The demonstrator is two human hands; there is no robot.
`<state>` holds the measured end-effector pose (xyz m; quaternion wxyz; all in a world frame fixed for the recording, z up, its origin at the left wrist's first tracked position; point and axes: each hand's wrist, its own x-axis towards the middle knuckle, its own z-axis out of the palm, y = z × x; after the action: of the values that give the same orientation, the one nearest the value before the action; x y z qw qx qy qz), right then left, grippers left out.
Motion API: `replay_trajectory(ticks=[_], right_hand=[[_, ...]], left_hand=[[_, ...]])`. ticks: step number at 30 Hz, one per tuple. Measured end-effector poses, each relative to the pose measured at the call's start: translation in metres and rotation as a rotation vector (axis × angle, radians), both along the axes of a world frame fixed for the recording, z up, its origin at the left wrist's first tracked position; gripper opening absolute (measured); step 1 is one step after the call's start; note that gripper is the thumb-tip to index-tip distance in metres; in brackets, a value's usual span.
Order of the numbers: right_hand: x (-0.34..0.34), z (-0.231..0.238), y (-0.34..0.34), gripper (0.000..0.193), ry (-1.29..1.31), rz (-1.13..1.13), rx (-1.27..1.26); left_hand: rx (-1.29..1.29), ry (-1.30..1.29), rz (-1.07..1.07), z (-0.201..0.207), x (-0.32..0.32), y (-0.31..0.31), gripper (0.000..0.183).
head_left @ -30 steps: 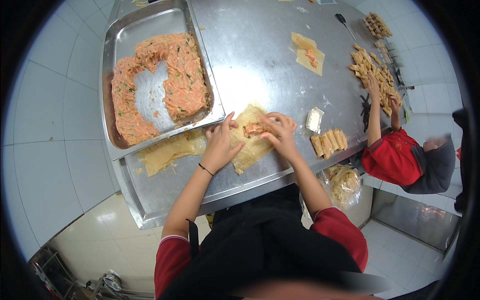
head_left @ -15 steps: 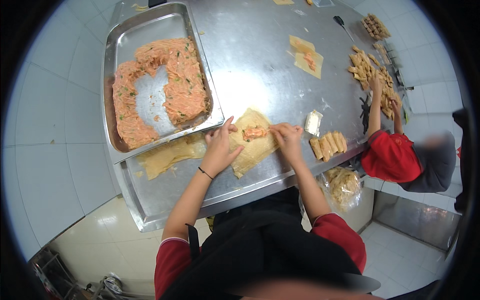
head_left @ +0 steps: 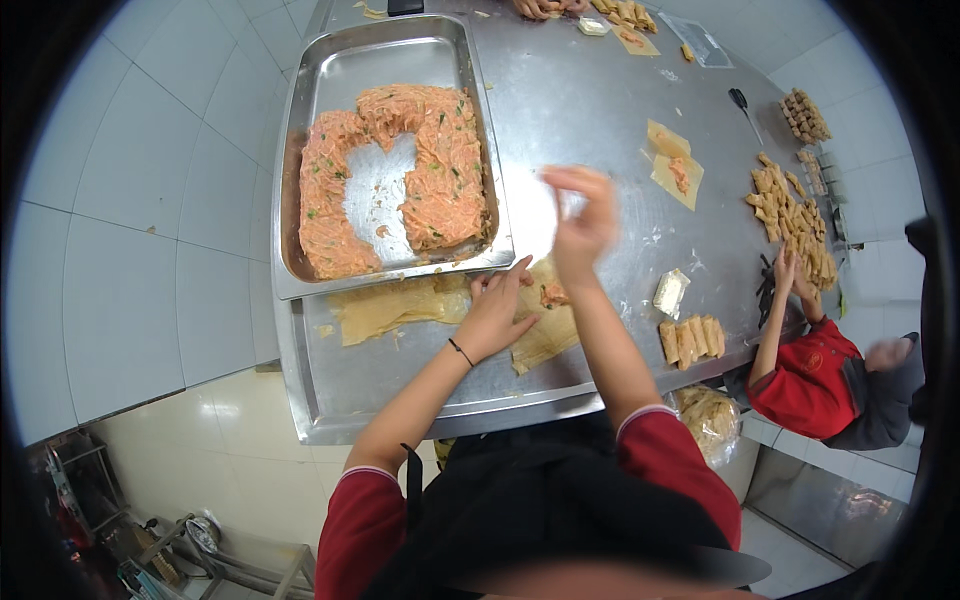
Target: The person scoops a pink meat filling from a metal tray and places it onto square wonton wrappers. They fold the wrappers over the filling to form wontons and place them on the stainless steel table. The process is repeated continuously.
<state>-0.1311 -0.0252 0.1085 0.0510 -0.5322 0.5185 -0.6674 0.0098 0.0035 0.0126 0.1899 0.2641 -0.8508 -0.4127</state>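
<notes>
Near the desk's front edge, the left hand is pinning a thin, limp, tear-prone wrapper with flat, open fingers, best lifted by a corner, while the blurred right hand is hovering, its fingers' state unclear.

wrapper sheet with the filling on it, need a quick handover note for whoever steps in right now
Left hand: flat on the wrapper sheet, pinning it to the steel table; no grip on anything.
Right hand: raised above the table, blurred; cannot tell whether it holds anything.
Things: a dab of orange filling lies on the sheet, spare wrappers to its left, and the filling tray behind, partly scooped out.
Done: finished rolls lie to the right.
Left: this sheet is filled but not yet rolled.
</notes>
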Motion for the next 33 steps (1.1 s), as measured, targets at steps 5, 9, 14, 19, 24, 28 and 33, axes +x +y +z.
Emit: replay_trajectory(ticks=[5, 9, 14, 19, 24, 28, 33], right_hand=[[0.012, -0.033, -0.015, 0.013, 0.421, 0.055, 0.54], [-0.034, -0.045, 0.023, 0.011, 0.137, -0.001, 0.616], [-0.065, -0.051, 0.105, 0.024, 0.324, -0.01, 0.775], [-0.032, -0.079, 0.141, 0.023, 0.614, -0.018, 0.639], [-0.064, -0.089, 0.131, 0.016, 0.636, -0.273, 0.669], [-0.105, -0.085, 0.111, 0.015, 0.595, -0.117, 0.83], [-0.114, -0.07, 0.053, 0.023, 0.692, -0.499, 0.71]], left_hand=[[-0.09, -0.072, 0.007, -0.002, -0.001, -0.002, 0.082], [-0.061, -0.036, 0.009, 0.0, -0.001, 0.001, 0.083], [-0.005, -0.084, -0.003, 0.005, -0.002, 0.001, 0.084], [-0.04, -0.07, -0.012, 0.003, -0.002, 0.001, 0.082], [-0.101, -0.08, -0.041, -0.001, 0.002, 0.001, 0.063], [-0.192, -0.075, -0.089, -0.004, 0.001, 0.0, 0.043], [-0.254, -0.005, -0.055, -0.006, 0.001, 0.004, 0.035]])
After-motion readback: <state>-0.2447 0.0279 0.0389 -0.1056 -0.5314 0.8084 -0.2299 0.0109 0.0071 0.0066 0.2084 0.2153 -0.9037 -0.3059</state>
